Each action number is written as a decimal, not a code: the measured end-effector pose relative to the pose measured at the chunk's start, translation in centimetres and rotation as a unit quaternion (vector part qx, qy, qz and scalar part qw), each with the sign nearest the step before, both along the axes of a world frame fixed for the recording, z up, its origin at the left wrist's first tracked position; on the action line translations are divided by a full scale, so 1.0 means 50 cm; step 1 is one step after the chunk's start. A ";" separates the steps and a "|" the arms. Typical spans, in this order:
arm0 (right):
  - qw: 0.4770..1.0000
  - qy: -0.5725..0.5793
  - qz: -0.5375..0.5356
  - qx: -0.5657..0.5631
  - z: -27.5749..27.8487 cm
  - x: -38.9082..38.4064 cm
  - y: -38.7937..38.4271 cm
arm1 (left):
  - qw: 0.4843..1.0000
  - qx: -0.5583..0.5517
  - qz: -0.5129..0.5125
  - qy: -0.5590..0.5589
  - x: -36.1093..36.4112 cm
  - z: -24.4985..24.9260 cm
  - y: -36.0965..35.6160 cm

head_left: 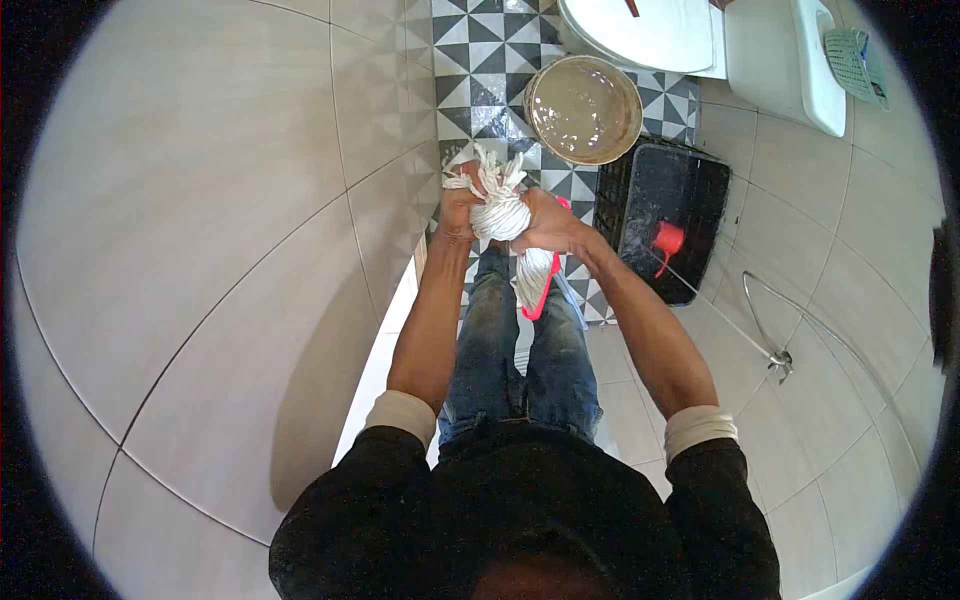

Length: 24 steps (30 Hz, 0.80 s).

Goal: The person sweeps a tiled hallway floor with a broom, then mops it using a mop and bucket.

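A white string mop head (500, 213) is bunched between my two hands, in front of my legs. My left hand (461, 203) is closed round its left side, near the loose strand ends at the top. On the right side, my right hand (545, 222) grips the bundle, and more strands hang below it. Part of a red frame shows beside those lower strands. Up and to the right of my hands stands a round bucket (583, 110) of murky water.
A toilet with a white lid (645, 30) is at the top right. Beside the bucket lies a black crate (685, 185) with a red dipper (668, 240). A hose sprayer (781, 362) hangs on the right wall. The patterned floor (487, 90) looks wet; a tiled wall (200, 200) is at left.
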State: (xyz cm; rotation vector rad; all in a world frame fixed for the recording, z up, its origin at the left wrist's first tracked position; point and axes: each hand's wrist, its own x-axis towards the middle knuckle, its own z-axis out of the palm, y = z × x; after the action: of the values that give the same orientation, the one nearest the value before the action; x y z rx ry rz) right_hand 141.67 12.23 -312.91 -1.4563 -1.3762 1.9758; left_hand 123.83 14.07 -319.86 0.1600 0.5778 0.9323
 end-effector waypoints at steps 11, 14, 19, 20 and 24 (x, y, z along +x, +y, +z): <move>0.983 -0.171 -0.022 -0.061 0.062 0.069 0.096 | 0.938 0.061 -0.158 0.304 0.013 0.060 -0.052; 0.970 -0.243 -0.006 0.020 0.049 0.068 0.128 | 0.916 0.084 -0.261 0.294 0.072 0.013 -0.250; 0.928 -0.360 0.061 0.073 0.014 0.072 0.129 | 0.864 0.058 -0.253 0.432 0.272 -0.059 -0.389; 0.919 -0.384 0.023 0.085 0.082 0.058 0.116 | 0.856 -0.021 -0.254 0.450 0.287 -0.073 -0.392; 0.808 -0.314 -0.259 0.426 0.341 0.024 0.031 | 0.850 -0.105 -0.143 0.496 0.307 -0.035 -0.380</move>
State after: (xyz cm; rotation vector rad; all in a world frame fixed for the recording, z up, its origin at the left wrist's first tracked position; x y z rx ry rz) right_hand 142.88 13.77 -295.85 -1.7519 -1.5450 0.3881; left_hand 139.17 -4.91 -321.60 0.5299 1.5639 0.4260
